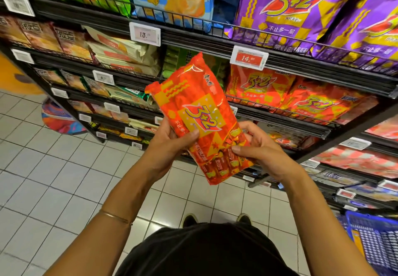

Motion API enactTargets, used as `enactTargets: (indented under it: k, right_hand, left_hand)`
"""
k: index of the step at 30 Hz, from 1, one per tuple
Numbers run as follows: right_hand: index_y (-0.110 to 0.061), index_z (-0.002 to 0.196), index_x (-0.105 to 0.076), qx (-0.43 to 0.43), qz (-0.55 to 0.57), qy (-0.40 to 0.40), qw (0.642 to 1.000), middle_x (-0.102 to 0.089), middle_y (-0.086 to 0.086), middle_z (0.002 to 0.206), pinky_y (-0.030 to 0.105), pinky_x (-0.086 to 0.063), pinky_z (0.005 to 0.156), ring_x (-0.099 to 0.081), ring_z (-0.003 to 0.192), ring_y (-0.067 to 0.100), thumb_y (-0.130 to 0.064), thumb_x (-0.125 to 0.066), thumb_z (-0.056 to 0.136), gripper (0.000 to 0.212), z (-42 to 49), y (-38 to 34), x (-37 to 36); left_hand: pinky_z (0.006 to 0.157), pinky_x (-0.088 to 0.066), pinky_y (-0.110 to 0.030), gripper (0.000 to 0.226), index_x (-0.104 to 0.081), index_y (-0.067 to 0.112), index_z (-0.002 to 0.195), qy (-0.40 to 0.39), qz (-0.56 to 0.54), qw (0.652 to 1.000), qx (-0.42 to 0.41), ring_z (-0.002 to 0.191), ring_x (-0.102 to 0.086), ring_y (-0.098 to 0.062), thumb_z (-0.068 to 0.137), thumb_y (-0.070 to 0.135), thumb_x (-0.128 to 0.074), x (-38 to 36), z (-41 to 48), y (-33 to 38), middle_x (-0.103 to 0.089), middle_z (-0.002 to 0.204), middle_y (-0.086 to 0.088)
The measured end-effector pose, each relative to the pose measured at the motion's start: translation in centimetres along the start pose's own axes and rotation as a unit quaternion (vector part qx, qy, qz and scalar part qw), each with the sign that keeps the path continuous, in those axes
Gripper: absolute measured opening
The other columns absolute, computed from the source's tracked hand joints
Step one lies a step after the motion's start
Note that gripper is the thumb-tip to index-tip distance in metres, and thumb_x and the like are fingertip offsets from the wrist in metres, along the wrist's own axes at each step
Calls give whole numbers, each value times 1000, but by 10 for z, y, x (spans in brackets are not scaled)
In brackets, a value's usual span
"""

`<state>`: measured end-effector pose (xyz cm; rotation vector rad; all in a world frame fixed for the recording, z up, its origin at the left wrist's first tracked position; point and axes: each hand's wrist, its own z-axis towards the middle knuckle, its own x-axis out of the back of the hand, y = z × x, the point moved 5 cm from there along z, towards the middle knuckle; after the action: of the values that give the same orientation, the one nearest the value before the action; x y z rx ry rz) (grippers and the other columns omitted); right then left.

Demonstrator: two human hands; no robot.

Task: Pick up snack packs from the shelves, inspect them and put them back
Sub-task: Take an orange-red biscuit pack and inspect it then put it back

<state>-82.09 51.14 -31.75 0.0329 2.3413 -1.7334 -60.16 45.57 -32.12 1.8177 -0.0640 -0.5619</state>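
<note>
Left hand (170, 144) and right hand (257, 144) gripping red snack pack (200, 114), forearms raised, pack tilted

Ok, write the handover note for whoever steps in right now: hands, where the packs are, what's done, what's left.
Left hand: grips the lower left side of the red 3+2 snack pack, thumb across its front.
Right hand: holds the pack's lower right edge, fingers curled round it.
The pack is off the shelf, held up in front of the shelves with its printed front to the camera.
Matching red 3+2 packs lie on the shelf under the 14.80 price tag; purple 3+2 packs are one shelf up.
Done: pick-up. Under way: inspection.
Left: return this pack to the shelf, likely among the red ones.
</note>
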Motion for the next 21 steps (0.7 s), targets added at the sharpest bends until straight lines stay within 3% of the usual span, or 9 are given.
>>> enactTargets:
  k: [3, 7, 9, 11, 14, 16, 18, 20, 21]
  right_hand:
    - [-5, 128, -49, 2, -12, -14, 1000, -70, 26, 122, 42, -60, 89, -69, 109, 33, 0, -72, 79, 55, 1, 0, 0]
    - [-8, 134, -48, 39, -29, -2, 999, -72, 13, 123, 30, -57, 77, -70, 103, 21, -1, -74, 80, 60, 3, -4, -6]
    - [-19, 142, -49, 61, -37, -1, 997, -71, 11, 127, 35, -60, 80, -70, 107, 22, 2, -76, 81, 70, 4, -9, -8]
    - [-36, 137, -57, 82, -96, 9, 992, -73, 2, 125, 44, -59, 90, -70, 112, 22, -3, -82, 75, 74, 3, -17, -8]
    - [-60, 119, -63, 127, -179, 51, 974, -73, -17, 120, 27, -58, 93, -69, 113, 5, -19, -90, 65, 72, 0, -26, -13]
    - [-58, 118, -63, 169, -196, 70, 963, -72, -22, 118, 13, -54, 87, -69, 110, 0, -15, -91, 69, 71, -2, -29, -18]
    - [-43, 120, -65, 214, -218, 92, 948, -71, -17, 117, 17, -54, 86, -69, 110, 8, -11, -91, 74, 62, -3, -31, -20]
    - [-31, 118, -68, 240, -225, 104, 939, -72, -12, 115, 28, -57, 87, -69, 108, 14, -11, -91, 75, 53, -3, -33, -20]
    - [-33, 114, -69, 235, -211, 109, 943, -73, -13, 111, 28, -59, 84, -71, 105, 12, -11, -91, 72, 52, -2, -33, -19]
  left_hand:
    - [84, -60, -32, 68, -47, 12, 142, 0, 24, 1000, -9, 117, -70, -26, 80, 8, -75, 2, -2, 0, -74, 126, -8]
    - [83, -60, -25, 62, -56, 18, 125, -8, 71, 997, -23, 109, -74, -14, 72, 8, -87, 1, -2, -4, -79, 115, 2]
    - [84, -60, -28, 73, -57, 15, 126, -11, 99, 995, -23, 110, -74, -18, 63, 16, -93, 1, -3, -3, -78, 117, -1]
    - [84, -61, -30, 79, -58, 13, 131, -15, 138, 990, -25, 112, -73, -21, 61, 17, -95, 0, -4, -3, -77, 118, -2]
    - [82, -61, -26, 86, -58, 17, 135, -12, 169, 984, -46, 112, -73, -19, 58, 20, -97, 1, -6, -3, -76, 117, 3]
    - [83, -61, -26, 91, -56, 28, 137, -5, 174, 983, -59, 113, -71, -14, 55, 30, -96, 0, -9, -1, -73, 122, 7]
    - [82, -59, -19, 80, -55, 35, 133, -10, 186, 981, -51, 112, -69, -2, 63, 26, -92, 1, -10, -2, -71, 122, 14]
    - [71, -54, -7, 47, -61, 31, 114, -10, 209, 978, -22, 94, -69, 9, 74, 20, -82, 4, -8, -9, -74, 99, 27]
    - [66, -51, -4, 38, -62, 30, 107, -14, 220, 975, -2, 89, -69, 8, 78, 17, -82, 4, -8, -12, -74, 89, 31]
